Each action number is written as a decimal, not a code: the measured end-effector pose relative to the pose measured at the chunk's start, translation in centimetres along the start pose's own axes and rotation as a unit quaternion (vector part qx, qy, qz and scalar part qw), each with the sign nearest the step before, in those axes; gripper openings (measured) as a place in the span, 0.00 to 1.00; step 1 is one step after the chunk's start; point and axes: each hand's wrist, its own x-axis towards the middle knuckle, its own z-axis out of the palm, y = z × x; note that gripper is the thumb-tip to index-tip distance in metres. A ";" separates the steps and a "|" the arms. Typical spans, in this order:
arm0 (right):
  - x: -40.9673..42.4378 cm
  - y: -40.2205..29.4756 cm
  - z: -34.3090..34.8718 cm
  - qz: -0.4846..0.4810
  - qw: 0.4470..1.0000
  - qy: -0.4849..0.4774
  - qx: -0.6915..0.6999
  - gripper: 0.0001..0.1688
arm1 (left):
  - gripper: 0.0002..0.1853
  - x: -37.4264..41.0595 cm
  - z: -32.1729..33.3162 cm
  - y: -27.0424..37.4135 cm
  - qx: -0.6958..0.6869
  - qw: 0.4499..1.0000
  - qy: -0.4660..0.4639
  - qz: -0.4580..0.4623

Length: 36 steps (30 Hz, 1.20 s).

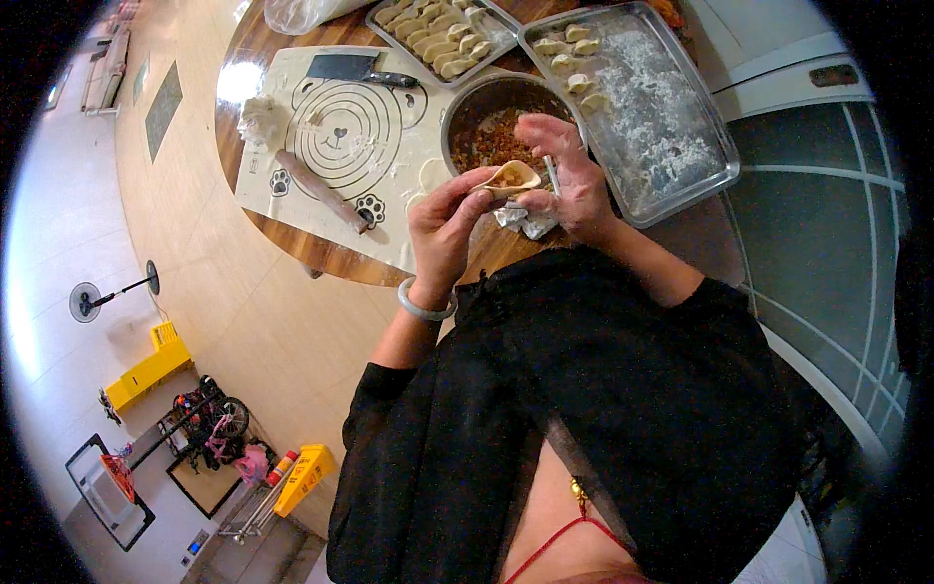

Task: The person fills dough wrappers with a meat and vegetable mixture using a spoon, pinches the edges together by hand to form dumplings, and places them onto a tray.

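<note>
My left hand (451, 219) holds a round dumpling wrapper (516, 174), folded partway up around brown filling. Its near rim gapes, so the filling shows inside. My right hand (576, 179) is just to the right of the wrapper, fingers spread and thumb close to its edge. A thin pale utensil handle (552, 175) lies across that palm, apparently held there; its other end is hidden. Beneath and beyond both hands stands a metal bowl (446, 117) with minced filling (485, 135). Flat wrappers (433, 175) lie left of the bowl, partly behind my left hand.
A floured mat (270, 168) on the wooden table (321, 263) bears a rolling pin (321, 191), a cleaver (350, 68) and a crumpled white bag (259, 120). One metal tray (503, 47) carries rows of dumplings; another (719, 164) holds several. Crumpled tissue (531, 221) lies below my hands.
</note>
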 end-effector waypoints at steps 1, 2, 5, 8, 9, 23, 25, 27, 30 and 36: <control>0.1 0.2 0.1 0.034 0.997 -0.016 0.062 0.46 | 0.12 0.0 0.1 0.3 -0.006 1.000 -0.003 -0.001; 0.2 0.6 0.3 0.068 0.990 -0.031 0.123 0.50 | 0.12 0.0 0.2 0.7 -0.011 1.000 -0.006 -0.002; 0.5 1.1 0.6 0.140 0.954 -0.126 0.232 0.64 | 0.12 0.0 0.5 0.9 -0.025 0.999 -0.030 0.017; 1.2 -0.5 1.2 0.130 0.945 -0.183 0.237 0.66 | 0.11 0.1 0.5 0.7 -0.010 0.998 -0.049 0.031; 1.3 -0.7 1.1 0.112 0.947 -0.181 0.240 0.60 | 0.11 0.2 0.4 0.7 -0.001 0.998 -0.054 0.034; 2.8 -2.1 0.6 -0.041 0.981 -0.169 0.088 0.31 | 0.09 0.5 0.2 1.5 0.008 0.998 -0.050 0.024; 3.2 -2.3 0.5 -0.041 0.981 -0.178 0.058 0.30 | 0.09 0.6 0.3 1.8 0.018 0.998 -0.049 0.021; 3.4 -2.4 0.4 -0.037 0.981 -0.185 0.043 0.30 | 0.08 0.7 0.1 2.0 0.034 0.998 -0.052 0.014; 3.6 -2.5 0.4 -0.030 0.979 -0.198 0.037 0.29 | 0.08 0.7 0.0 2.3 0.063 0.997 -0.042 0.008; 4.1 -1.1 0.5 -0.096 0.976 -0.196 -0.003 0.29 | 0.07 0.9 -0.2 2.1 0.068 0.996 -0.060 0.015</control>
